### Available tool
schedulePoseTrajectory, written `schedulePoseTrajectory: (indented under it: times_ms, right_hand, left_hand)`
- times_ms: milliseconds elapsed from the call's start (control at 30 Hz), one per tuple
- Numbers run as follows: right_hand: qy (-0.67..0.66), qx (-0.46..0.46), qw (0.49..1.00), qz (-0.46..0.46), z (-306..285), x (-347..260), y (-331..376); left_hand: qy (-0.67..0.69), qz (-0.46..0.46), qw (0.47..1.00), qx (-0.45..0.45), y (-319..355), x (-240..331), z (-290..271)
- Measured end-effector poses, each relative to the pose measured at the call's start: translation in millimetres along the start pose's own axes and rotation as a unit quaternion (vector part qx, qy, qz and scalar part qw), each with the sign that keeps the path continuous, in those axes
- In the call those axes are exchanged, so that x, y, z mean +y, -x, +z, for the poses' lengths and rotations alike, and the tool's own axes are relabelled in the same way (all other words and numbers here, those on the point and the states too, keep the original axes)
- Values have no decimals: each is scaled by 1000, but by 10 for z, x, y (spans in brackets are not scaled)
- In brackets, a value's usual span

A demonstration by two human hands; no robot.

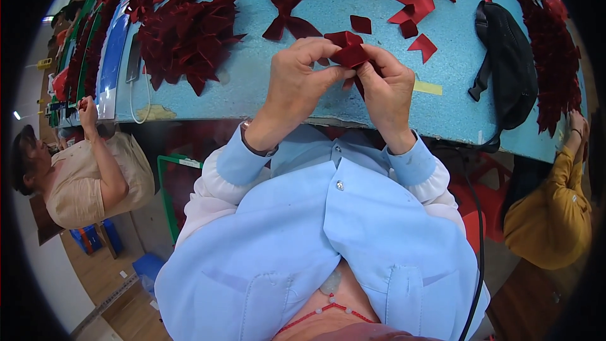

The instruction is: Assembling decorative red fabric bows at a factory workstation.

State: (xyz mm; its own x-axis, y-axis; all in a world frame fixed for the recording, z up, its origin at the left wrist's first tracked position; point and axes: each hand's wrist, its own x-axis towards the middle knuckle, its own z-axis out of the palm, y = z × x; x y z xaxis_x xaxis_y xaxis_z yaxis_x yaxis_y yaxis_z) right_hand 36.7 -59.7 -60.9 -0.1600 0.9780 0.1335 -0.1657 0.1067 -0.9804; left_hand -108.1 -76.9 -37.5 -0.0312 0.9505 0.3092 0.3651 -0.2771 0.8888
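**Folding a ribbon piece at the table edge**

Far left lies the bow pile [186, 28]. My left hand [297, 82] and right hand [386, 88] both pinch one dark red ribbon [349, 50] between them, above the near edge of the blue table [252, 82]. I judge I'm mid-fold; next calls for a firm, even crease.

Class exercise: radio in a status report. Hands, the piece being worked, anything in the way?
Both hands, left and right, pinching one dark red ribbon piece over the blue table. Finished bow lies beyond. Nothing between.
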Motion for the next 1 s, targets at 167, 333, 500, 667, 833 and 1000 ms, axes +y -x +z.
schedulePoseTrajectory:
  times_ms: [167, 333, 500, 667, 833, 1000]
  right_hand:
    - [-40, -39, 998, 26, -59, -1, -8]
    - [-23, -78, 996, 31, -94, -35, -19]
    - [11, -87, 995, 36, -159, -93, -33]
    - [-10, -82, 995, 51, -176, -99, -42]
    - [-1, -105, 992, 65, -210, -100, -34]
    - [-23, -145, 984, 98, -242, -117, -59]
  left_hand:
    - [17, -17, 999, -28, -4, 20, -10]
    - [-44, 85, 995, 34, 0, -11, 49]
    - [-52, 80, 994, 62, -28, 77, 153]
    - [-49, 39, 998, 9, -75, 82, 74]
    - [-21, 23, 999, -25, -55, 114, 17]
    - [73, -15, 992, -103, -102, 76, -78]
